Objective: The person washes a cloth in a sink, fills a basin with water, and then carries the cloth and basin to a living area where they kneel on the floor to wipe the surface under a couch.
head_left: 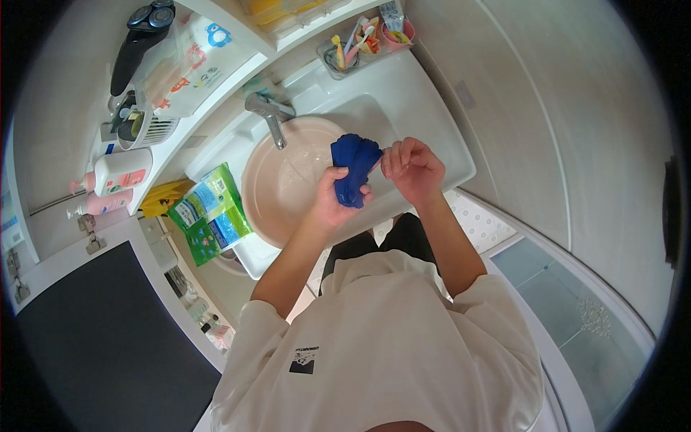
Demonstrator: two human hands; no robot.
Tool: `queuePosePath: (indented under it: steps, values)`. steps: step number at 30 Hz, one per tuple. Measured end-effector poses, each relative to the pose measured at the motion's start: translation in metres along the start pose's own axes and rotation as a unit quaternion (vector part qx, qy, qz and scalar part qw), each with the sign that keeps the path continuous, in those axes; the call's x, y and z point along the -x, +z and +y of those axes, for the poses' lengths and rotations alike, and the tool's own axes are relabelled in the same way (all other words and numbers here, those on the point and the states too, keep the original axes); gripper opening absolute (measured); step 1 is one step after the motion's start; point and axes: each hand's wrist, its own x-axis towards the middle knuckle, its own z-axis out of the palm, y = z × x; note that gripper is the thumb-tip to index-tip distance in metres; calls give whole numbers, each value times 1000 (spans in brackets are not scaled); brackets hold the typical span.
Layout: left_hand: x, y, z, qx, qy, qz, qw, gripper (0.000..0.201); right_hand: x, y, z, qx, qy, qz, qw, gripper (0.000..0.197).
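Note:
A bunched dark blue cloth [351,162] is in my left hand [337,199], whose thumb lies over its near side with the fingers wrapped behind. I cannot tell what kind of garment or cloth it is. Just right of the cloth, my right hand [416,171] is raised with its fingers bent and fingertips drawn together near the cloth's edge. Whether they pinch anything is too small to make out. Both hands are above the right side of a pale pink basin [259,180], which has clear, rippled water in the bottom. The silver faucet [270,115] reaches over the basin's far rim.
The basin sits in a white sink [425,93]. A green-and-blue package [216,209] lies on its left edge. A clear holder with toothbrushes [349,47] stands at the back. Shelves at left carry pump bottles [122,173] and a black shaver [140,47]. An open cabinet door [115,338] is at lower left.

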Motion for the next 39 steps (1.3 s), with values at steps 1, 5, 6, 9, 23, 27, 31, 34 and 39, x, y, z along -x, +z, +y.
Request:
queuePosePath:
  steps: [1,5,6,9,23,27,31,34,39]
  values:
    - [-1,2,-1,0,-1,0,1000,61,1,-2,0,15,-3,-8,1000,13]
    - [-3,8,1,11,1,-18,1000,66,9,-9,-4,24,25,1,999,14]
    - [-4,10,3,15,1,-45,999,67,11,-14,-6,33,39,17,999,17]
    - [-1,17,7,11,15,-59,998,72,19,-33,-9,34,51,48,997,21]
    - [9,19,22,40,-17,-120,992,75,29,-39,-14,518,-34,136,844,25]
    - [11,3,21,49,-19,-107,993,70,12,-6,-12,462,2,64,884,33]
    - [11,0,22,28,-19,-98,995,69,-1,-5,-4,509,52,-10,859,22]
    - [14,1,24,23,-22,-77,997,68,-8,-5,-4,543,99,-14,833,14]
    - [20,20,37,-25,6,-111,993,70,-11,-59,13,426,96,127,890,11]
